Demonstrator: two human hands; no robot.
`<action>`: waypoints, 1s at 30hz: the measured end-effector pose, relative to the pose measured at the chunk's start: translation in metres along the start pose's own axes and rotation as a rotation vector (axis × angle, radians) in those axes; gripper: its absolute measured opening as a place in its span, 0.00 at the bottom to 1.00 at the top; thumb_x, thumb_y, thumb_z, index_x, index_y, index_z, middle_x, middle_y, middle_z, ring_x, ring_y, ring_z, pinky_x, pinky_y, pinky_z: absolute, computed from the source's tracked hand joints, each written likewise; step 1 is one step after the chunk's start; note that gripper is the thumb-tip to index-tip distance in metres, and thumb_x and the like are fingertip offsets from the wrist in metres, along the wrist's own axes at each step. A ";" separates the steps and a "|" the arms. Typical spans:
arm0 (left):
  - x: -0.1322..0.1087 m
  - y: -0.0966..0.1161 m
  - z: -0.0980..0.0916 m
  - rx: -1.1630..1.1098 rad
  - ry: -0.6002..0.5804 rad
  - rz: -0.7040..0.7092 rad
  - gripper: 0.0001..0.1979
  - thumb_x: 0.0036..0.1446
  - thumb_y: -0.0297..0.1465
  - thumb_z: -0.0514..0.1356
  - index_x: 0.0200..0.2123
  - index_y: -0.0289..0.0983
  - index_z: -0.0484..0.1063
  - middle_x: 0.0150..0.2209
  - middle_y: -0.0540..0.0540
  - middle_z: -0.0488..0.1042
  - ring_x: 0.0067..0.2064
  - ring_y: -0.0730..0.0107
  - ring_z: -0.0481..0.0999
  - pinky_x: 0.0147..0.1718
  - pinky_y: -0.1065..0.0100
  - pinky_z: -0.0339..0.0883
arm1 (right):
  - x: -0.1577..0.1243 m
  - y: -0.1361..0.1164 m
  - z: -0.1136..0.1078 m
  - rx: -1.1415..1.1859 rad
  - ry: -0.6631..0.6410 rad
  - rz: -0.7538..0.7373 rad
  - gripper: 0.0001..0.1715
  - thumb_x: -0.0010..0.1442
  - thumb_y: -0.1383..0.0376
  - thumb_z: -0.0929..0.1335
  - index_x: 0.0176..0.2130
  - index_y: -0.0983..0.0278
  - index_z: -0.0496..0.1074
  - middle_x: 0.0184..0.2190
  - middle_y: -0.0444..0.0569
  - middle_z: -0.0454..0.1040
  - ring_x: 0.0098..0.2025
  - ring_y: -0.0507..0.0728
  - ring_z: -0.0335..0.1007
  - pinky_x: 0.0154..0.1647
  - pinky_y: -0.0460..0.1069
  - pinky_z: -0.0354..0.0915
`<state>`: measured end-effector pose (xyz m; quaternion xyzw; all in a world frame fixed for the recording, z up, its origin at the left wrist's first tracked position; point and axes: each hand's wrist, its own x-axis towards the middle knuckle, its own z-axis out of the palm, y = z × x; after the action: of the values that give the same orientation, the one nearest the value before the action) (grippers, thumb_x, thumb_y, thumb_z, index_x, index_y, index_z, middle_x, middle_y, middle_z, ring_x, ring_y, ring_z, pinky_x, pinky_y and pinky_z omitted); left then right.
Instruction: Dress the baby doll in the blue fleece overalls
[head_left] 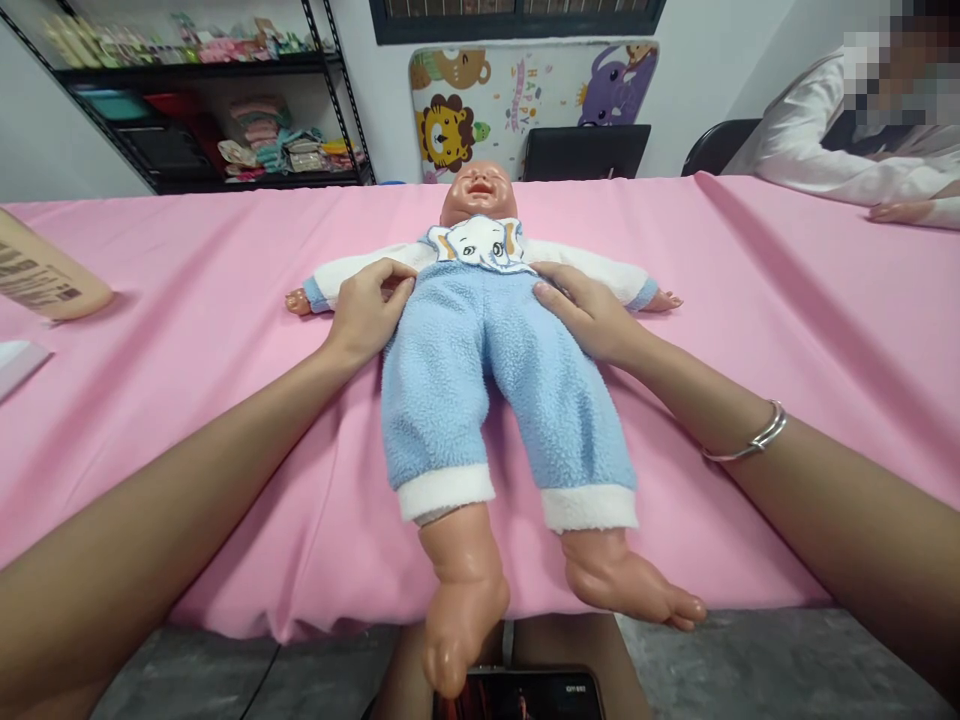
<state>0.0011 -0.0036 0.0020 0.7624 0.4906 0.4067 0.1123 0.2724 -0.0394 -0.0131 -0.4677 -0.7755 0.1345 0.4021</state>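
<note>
A baby doll (pixel 480 330) lies on its back on a pink cloth-covered table (pixel 225 480), wearing blue fleece trousers (pixel 487 390) and a white top with an elephant bib (pixel 478 243). Its bare plastic feet stick out past the near table edge. My left hand (pixel 367 312) lies on the doll's waist on the left side, and my right hand (pixel 583 312) lies on the opposite side, with a silver bangle (pixel 746 437) on that wrist. Both sets of fingers meet the waistband; any grip on the cloth cannot be told.
A tan package (pixel 45 270) and a white flat item (pixel 16 365) lie at the left table edge. A person in a white sleeve sits at the right, one hand (pixel 898 211) on the table. A black shelf (pixel 202 100) and an animal-print mat (pixel 525 105) stand behind. A phone (pixel 525 695) shows below.
</note>
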 end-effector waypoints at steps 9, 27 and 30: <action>0.000 0.000 0.001 0.009 -0.015 0.004 0.10 0.58 0.30 0.54 0.38 0.35 0.74 0.40 0.46 0.77 0.41 0.68 0.75 0.46 0.68 0.69 | 0.000 0.000 0.000 -0.005 0.001 -0.016 0.41 0.62 0.38 0.56 0.56 0.64 0.68 0.55 0.55 0.68 0.58 0.63 0.64 0.62 0.61 0.58; 0.000 0.001 0.002 -0.016 -0.029 -0.010 0.10 0.57 0.30 0.54 0.38 0.35 0.73 0.40 0.46 0.77 0.40 0.69 0.74 0.46 0.69 0.68 | -0.001 0.000 0.000 -0.006 0.008 -0.014 0.41 0.62 0.38 0.56 0.56 0.64 0.68 0.56 0.54 0.68 0.58 0.63 0.63 0.63 0.60 0.58; 0.000 0.001 0.002 -0.008 -0.036 -0.018 0.10 0.58 0.30 0.53 0.39 0.35 0.73 0.40 0.46 0.77 0.41 0.69 0.74 0.46 0.70 0.68 | -0.001 0.000 -0.001 -0.003 0.008 -0.018 0.40 0.62 0.38 0.56 0.56 0.64 0.68 0.55 0.54 0.68 0.58 0.63 0.63 0.63 0.61 0.58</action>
<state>0.0033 -0.0040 0.0013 0.7649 0.4936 0.3937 0.1277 0.2728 -0.0406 -0.0131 -0.4621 -0.7781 0.1279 0.4058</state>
